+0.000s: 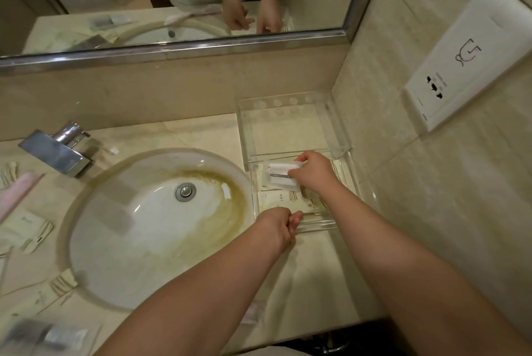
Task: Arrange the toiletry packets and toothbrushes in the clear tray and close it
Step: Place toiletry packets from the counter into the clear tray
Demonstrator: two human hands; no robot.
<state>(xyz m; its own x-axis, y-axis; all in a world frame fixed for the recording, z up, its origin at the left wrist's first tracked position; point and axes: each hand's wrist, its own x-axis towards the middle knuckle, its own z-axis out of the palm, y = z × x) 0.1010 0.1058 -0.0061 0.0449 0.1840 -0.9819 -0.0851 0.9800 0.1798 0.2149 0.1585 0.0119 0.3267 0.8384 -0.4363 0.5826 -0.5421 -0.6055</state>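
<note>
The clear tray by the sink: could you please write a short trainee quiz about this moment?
1. True or false: the lid of the clear tray is shut.
2. Which hand holds the white packet? A) left B) right
3. Fill in: the left hand grips the tray's near-left ____.

Key: 1 false, the lid stands open against the wall. 2 B, the right hand holds it over the tray. 3 corner.
</note>
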